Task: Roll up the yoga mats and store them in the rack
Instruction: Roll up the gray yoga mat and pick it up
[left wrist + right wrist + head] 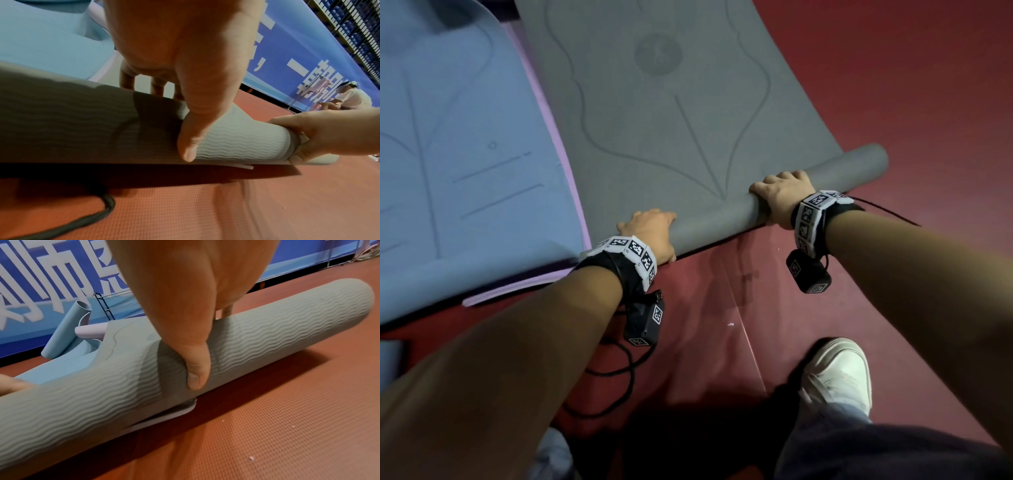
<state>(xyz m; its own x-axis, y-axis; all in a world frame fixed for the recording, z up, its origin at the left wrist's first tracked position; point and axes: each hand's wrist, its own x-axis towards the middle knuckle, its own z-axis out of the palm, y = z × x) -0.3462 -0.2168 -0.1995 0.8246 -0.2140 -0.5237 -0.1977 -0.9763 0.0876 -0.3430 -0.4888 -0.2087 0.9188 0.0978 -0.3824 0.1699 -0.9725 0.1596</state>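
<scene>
Head view — both hands (650, 229) gripping grey mat roll (726, 212)

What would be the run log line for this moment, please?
step: rolling grey mat | left hand: grips roll | right hand: grips roll | blue mat: flat | rack: far wall
</scene>
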